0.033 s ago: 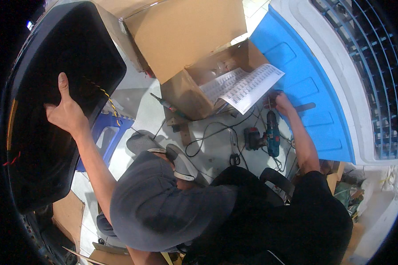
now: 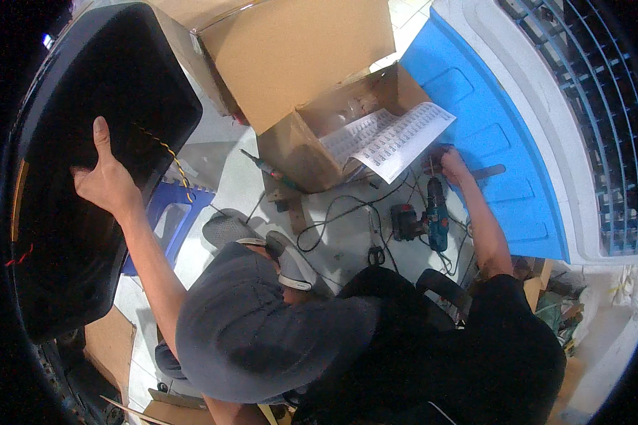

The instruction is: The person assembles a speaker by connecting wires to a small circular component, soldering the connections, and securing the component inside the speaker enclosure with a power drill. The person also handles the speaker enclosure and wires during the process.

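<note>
My left hand (image 2: pixel 110 183) rests on a large black case (image 2: pixel 145 64) with rounded corners at the left. Its thumb stretches upward and the other fingers bend to the left, partly lost against the dark surface. A twisted yellow and black wire (image 2: pixel 166 150) comes out of the case, and a short red wire (image 2: pixel 21 256) shows at its lower left. My right hand (image 2: pixel 455 168) is closed beside the open cardboard box (image 2: pixel 298 152), its fingertips at a small dark object that I cannot make out. A printed white sheet (image 2: pixel 404 142) lies over the box's edge.
A cordless drill (image 2: pixel 437 212) lies on the floor near my right forearm. Scissors (image 2: pixel 376 251), a thin tool (image 2: pixel 259 164) and tangled cables (image 2: pixel 326 223) are nearby. A blue plastic panel (image 2: pixel 507 152) borders the right, and a blue stool (image 2: pixel 181 227) stands beside the case.
</note>
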Tool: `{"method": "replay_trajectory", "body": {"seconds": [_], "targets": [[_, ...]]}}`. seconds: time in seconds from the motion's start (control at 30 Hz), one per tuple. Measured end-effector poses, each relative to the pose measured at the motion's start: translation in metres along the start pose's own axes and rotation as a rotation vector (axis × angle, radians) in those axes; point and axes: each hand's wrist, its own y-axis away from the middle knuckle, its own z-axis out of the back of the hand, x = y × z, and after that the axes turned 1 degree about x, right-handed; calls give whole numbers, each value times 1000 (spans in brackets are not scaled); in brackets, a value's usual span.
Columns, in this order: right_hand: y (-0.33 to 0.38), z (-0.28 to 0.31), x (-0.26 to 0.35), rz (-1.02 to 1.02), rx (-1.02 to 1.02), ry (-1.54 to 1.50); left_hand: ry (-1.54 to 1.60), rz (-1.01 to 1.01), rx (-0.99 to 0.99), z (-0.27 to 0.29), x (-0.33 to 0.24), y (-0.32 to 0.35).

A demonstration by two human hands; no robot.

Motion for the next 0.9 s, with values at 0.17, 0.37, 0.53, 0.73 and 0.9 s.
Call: {"method": "replay_trajectory", "body": {"seconds": [0.17, 0.37, 0.53, 0.73, 0.9], "targets": [[-2, -2, -6, -2, -76, 107, 11, 7, -17, -1, -1, 3], [6, 31, -87, -19, -265, 180, -8, -59, -37, -2, 1, 0], [75, 44, -172, -24, 111, -306, -3, -32, -38, -1, 0, 0], [133, 12, -199, 637, 173, 845, 14, -24, -32, 0, 1, 0], [129, -22, -197, 373, 79, 48, 23, 18, -1, 5, 10, -6]]}}
